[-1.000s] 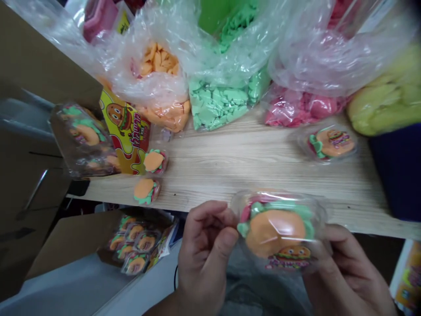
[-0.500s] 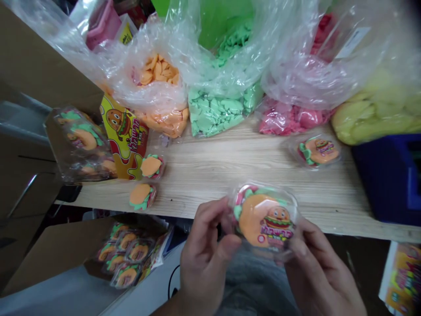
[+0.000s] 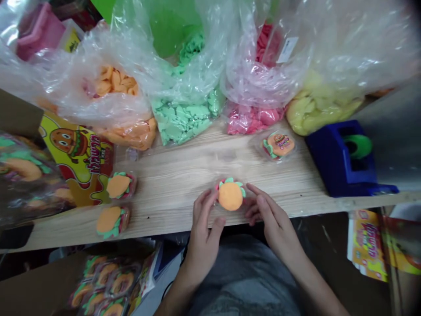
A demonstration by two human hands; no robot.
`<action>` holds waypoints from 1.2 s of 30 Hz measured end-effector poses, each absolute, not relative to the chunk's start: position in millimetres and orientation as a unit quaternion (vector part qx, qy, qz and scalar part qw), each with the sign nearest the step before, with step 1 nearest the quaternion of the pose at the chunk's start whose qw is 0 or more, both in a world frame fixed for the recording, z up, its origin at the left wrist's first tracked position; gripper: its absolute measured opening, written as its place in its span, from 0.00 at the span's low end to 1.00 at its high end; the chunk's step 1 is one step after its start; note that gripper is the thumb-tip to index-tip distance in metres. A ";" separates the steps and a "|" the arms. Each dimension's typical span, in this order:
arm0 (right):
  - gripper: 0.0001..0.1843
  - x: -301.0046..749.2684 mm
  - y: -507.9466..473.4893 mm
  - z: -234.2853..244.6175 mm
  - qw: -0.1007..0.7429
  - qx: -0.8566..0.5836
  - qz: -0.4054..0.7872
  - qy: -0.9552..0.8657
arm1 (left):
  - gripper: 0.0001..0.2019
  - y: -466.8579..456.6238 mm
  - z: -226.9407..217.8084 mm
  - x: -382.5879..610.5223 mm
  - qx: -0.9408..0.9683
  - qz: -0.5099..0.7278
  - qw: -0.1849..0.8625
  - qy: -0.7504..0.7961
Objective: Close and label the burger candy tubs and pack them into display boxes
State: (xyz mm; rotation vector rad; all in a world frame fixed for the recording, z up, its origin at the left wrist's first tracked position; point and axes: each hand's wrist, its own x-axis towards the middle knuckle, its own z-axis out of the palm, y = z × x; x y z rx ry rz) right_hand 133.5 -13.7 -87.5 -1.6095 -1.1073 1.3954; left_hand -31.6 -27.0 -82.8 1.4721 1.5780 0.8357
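A burger-shaped toy pack (image 3: 230, 194), orange with green and red edges in clear wrap, rests on the wooden table (image 3: 184, 184) near its front edge. My left hand (image 3: 204, 228) holds its left side with curled fingers. My right hand (image 3: 268, 215) grips its right side with the fingertips. Two more burger packs (image 3: 118, 185) (image 3: 110, 220) lie to the left, and another labelled burger pack (image 3: 278, 145) lies at the back right.
Clear bags of orange (image 3: 115, 101), green (image 3: 184, 118), pink (image 3: 253, 114) and yellow (image 3: 315, 105) pieces line the back. A blue tape dispenser (image 3: 345, 158) stands at right. A yellow burger display box (image 3: 79, 153) sits at left. A cardboard box of packs (image 3: 101, 285) is below.
The burger pack came down from in front of me onto the table, turned so its plain orange side faces up. Both hands followed it. The view shifted right.
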 end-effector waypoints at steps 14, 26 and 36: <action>0.12 121.6 -2.1 -86.2 0.343 -0.642 0.241 -0.642 | 0.26 -15.1 -100.1 -11.1 0.669 0.285 0.213 0.653; 0.14 128.8 4.1 -82.3 0.309 -0.624 0.294 -0.654 | 0.24 -8.2 -97.5 -7.7 0.645 0.296 0.224 0.668; 0.13 127.8 5.1 -82.2 0.263 -0.622 0.262 -0.689 | 0.26 -4.3 -92.2 -3.3 0.654 0.277 0.203 0.674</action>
